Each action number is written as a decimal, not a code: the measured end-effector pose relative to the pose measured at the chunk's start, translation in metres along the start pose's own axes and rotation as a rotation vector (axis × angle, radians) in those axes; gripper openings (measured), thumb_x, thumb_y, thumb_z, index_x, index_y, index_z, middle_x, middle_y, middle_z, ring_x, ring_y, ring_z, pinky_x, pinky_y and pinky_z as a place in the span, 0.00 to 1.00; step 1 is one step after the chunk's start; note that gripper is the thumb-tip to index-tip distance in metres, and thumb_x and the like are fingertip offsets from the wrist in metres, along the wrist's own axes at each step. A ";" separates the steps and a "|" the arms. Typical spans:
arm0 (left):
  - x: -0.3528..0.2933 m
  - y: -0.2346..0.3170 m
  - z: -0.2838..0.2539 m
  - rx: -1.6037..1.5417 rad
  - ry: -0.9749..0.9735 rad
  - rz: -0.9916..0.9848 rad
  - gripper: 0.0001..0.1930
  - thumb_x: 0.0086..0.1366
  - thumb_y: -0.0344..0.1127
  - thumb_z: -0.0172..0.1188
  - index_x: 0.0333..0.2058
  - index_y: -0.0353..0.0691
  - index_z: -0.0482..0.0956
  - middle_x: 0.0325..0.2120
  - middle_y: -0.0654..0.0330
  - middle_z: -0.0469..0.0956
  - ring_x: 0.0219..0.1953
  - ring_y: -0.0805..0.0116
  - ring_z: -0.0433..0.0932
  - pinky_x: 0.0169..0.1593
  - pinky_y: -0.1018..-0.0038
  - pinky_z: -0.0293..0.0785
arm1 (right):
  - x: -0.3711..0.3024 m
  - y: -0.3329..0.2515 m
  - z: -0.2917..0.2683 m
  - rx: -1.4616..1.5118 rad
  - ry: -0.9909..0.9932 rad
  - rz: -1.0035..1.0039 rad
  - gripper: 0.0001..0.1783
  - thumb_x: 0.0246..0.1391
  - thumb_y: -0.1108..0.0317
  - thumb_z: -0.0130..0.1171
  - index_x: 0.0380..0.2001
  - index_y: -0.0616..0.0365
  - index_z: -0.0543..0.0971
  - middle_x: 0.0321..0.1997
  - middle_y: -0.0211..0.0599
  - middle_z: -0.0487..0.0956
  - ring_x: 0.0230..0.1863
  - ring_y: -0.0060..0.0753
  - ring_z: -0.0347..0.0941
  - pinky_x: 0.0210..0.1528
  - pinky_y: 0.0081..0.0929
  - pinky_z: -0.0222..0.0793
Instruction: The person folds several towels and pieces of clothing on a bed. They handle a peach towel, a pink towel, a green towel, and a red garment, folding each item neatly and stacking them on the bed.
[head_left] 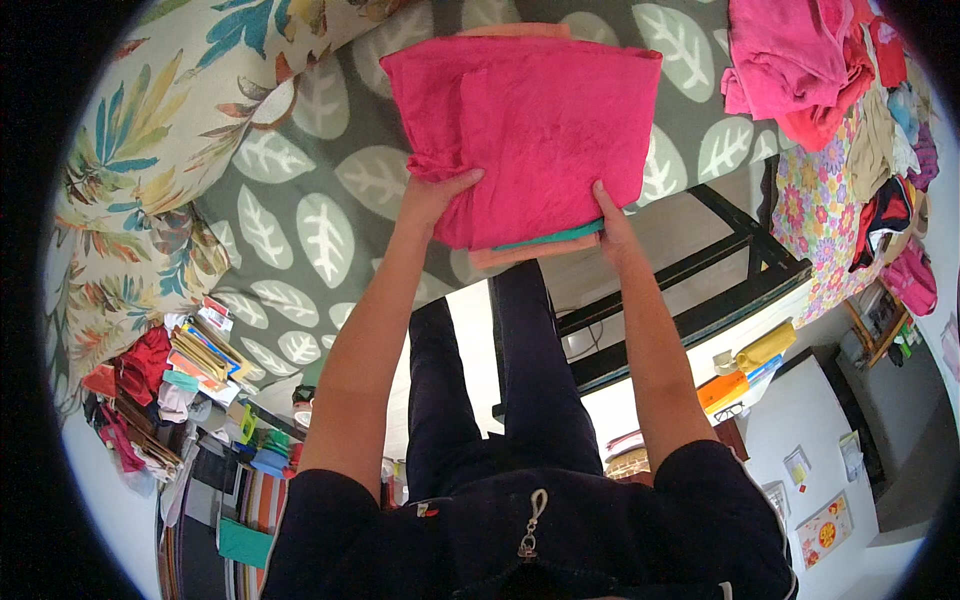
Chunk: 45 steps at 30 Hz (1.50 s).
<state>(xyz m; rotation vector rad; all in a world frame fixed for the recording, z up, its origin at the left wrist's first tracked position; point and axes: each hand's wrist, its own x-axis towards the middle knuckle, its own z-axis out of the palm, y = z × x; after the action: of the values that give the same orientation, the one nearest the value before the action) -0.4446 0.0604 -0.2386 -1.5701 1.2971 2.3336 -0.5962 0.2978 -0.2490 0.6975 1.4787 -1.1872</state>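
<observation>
A folded bright pink cloth lies on the bed, with its folds squared into a rough rectangle. Peach-orange cloth shows from under its near and far edges, and a strip of teal cloth sticks out at the near side. My left hand grips the pink cloth's near left edge, thumb on top and the other fingers hidden beneath. At the near right corner, my right hand holds the same cloth, its thumb up along the edge and its fingers mostly out of sight.
The bed has a grey-green leaf-print sheet. A floral-print cover is bunched at the left. Pink garments are heaped at the far right. Nearby stands a dark frame. Books and papers are stacked at lower left.
</observation>
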 end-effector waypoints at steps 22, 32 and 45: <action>-0.033 0.021 -0.041 -0.362 -0.025 -0.168 0.19 0.58 0.32 0.54 0.48 0.36 0.67 0.43 0.58 0.72 0.45 0.66 0.72 0.48 0.71 0.68 | -0.178 -0.169 0.080 -0.126 -0.380 -0.532 0.29 0.40 0.74 0.59 0.49 0.68 0.66 0.46 0.40 0.73 0.46 0.30 0.70 0.50 0.25 0.63; -0.064 0.214 -0.039 0.429 -0.005 0.415 0.15 0.55 0.35 0.56 0.40 0.35 0.74 0.34 0.58 0.77 0.35 0.71 0.74 0.42 0.76 0.69 | -0.261 -0.106 0.047 0.186 -0.280 -0.626 0.33 0.43 0.73 0.58 0.54 0.64 0.59 0.54 0.44 0.66 0.55 0.41 0.63 0.57 0.43 0.59; 0.080 0.092 -0.008 1.117 0.418 0.821 0.37 0.49 0.51 0.61 0.54 0.38 0.61 0.51 0.46 0.64 0.52 0.53 0.65 0.52 0.69 0.63 | -0.063 0.157 0.064 0.374 0.143 0.194 0.25 0.50 0.54 0.55 0.49 0.52 0.65 0.49 0.30 0.69 0.49 0.35 0.64 0.51 0.34 0.57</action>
<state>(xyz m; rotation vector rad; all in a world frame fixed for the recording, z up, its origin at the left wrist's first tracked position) -0.5195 -0.0363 -0.2463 -1.1824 2.9740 0.8709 -0.4158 0.3014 -0.2338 1.1744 1.2801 -1.2961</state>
